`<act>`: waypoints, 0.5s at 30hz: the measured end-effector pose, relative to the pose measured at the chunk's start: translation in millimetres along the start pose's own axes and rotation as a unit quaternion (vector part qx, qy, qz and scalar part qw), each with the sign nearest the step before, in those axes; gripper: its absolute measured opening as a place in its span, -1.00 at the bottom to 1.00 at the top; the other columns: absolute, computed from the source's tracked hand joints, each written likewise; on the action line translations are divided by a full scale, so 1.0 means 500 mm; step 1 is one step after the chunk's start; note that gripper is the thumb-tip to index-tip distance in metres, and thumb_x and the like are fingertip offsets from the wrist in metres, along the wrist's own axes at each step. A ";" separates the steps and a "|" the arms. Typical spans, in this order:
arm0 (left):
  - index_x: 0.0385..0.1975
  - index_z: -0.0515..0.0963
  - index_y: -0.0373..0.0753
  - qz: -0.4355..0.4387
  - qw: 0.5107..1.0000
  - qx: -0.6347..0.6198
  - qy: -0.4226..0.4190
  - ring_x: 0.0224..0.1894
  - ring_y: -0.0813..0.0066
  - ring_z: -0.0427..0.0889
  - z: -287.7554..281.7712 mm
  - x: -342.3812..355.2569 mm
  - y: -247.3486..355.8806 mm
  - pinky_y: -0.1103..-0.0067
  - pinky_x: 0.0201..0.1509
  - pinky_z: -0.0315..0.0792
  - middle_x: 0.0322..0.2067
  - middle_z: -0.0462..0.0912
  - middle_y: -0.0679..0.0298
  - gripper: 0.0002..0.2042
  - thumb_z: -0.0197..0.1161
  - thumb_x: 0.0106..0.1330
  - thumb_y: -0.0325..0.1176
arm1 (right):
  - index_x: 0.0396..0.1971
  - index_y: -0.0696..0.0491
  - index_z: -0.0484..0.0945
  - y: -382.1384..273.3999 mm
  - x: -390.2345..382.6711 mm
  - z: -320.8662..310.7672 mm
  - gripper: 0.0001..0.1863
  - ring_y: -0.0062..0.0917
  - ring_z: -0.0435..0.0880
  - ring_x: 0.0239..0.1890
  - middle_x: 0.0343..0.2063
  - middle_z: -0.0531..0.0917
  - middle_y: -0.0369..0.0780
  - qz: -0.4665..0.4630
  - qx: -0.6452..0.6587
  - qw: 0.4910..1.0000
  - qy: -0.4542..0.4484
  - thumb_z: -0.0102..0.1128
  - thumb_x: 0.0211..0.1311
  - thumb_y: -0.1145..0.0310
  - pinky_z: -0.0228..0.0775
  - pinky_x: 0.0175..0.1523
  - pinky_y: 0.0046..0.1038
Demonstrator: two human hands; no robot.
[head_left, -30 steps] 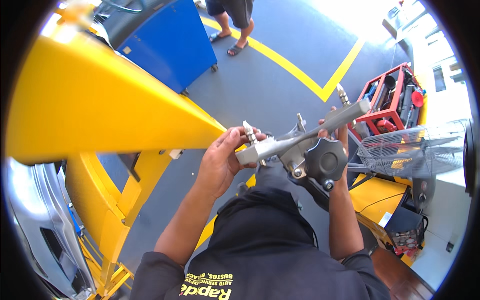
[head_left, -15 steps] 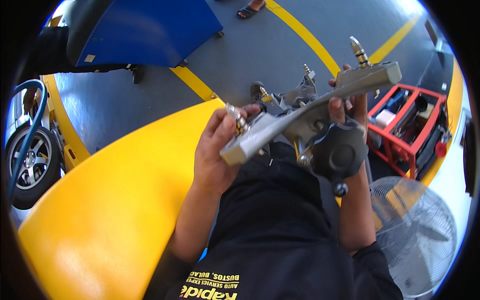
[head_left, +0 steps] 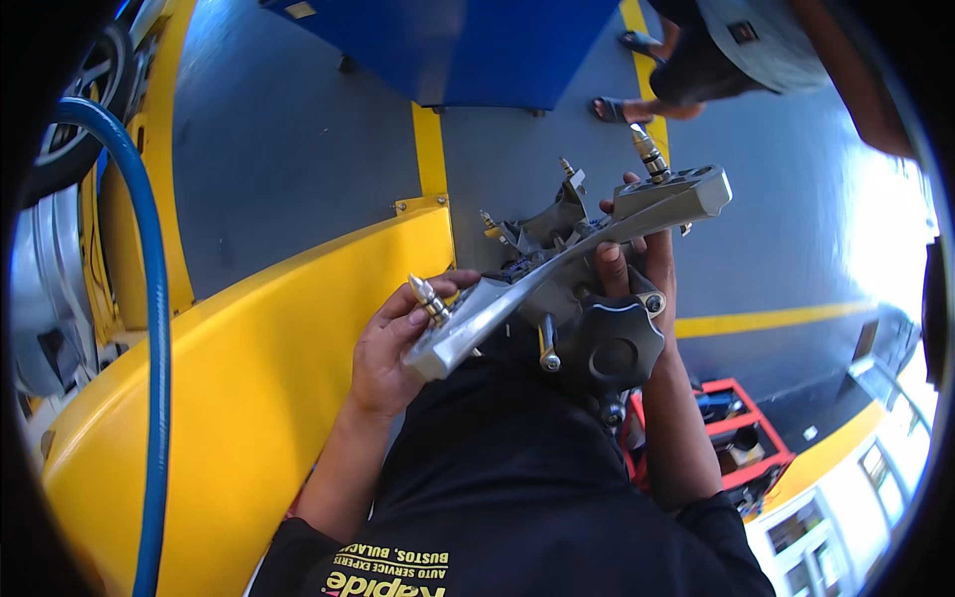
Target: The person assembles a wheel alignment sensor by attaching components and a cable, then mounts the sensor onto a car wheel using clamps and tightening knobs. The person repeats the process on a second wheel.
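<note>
Both hands carry a grey metal clamp bracket (head_left: 557, 274) at chest height: the left hand (head_left: 393, 343) grips its lower end, the right hand (head_left: 637, 269) its middle above the black knob (head_left: 609, 348). Next probably comes steadying it level; fingers partly hidden.

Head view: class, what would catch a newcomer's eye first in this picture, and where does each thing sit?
First the grey metal clamp tool at centre, with brass-tipped pins and a black star knob, gripped by the left hand at its near end and the right hand near its far end. Next, the big yellow metal arm sweeping across the left. A blue hose curves down the left edge, and a blue cabinet stands at top.
</note>
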State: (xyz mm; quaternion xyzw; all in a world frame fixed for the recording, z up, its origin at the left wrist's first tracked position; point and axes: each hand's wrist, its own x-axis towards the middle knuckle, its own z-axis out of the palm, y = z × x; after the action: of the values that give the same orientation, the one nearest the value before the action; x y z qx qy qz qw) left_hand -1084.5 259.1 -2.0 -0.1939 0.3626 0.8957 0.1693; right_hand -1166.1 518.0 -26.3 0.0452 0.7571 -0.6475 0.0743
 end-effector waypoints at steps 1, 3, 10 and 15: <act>0.22 0.51 -0.40 0.019 0.997 0.062 0.035 0.29 0.17 0.57 0.009 0.013 0.000 0.39 0.33 0.50 0.32 0.46 -0.13 -0.59 0.19 0.50 -0.26 | 0.36 0.12 0.30 -0.005 0.028 0.007 -0.26 -0.25 0.64 0.09 0.07 0.57 0.00 0.000 0.024 1.000 -0.007 0.30 0.41 -0.05 0.52 0.12 -0.24; 0.28 0.48 -0.40 0.076 0.979 0.164 0.093 0.32 0.21 0.54 0.029 0.049 -0.011 0.42 0.37 0.45 0.32 0.49 -0.07 -0.54 0.19 0.50 -0.25 | 0.37 0.11 0.28 -0.009 0.083 0.025 -0.28 -0.24 0.62 0.11 0.09 0.54 0.01 -0.003 0.057 0.998 -0.024 0.28 0.44 -0.02 0.52 0.13 -0.23; 0.38 0.40 -0.34 0.205 0.868 0.393 0.226 0.31 0.31 0.55 0.052 0.165 -0.011 0.41 0.45 0.36 0.24 0.61 0.09 -0.56 0.19 0.52 -0.48 | 0.40 0.10 0.22 0.014 0.263 0.093 -0.33 -0.04 0.52 0.21 0.16 0.45 0.07 -0.021 -0.015 0.988 -0.150 0.24 0.48 0.09 0.43 0.23 -0.08; 0.33 0.44 -0.39 0.238 0.834 0.344 0.360 0.23 0.35 0.62 0.028 0.205 0.020 0.45 0.39 0.43 0.12 0.70 0.13 -0.59 0.19 0.52 -0.49 | 0.42 0.12 0.14 -0.005 0.358 0.162 -0.25 0.16 0.47 0.24 0.21 0.37 0.15 -0.054 -0.117 0.952 -0.279 0.26 0.43 0.08 0.41 0.26 0.03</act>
State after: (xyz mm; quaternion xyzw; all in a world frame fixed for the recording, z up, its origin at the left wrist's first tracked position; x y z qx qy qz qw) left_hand -1181.1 279.1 -35.2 -0.3399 0.7178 0.5922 -0.1362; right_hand -1338.5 432.9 -66.8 -0.1870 0.7781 -0.5442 0.2519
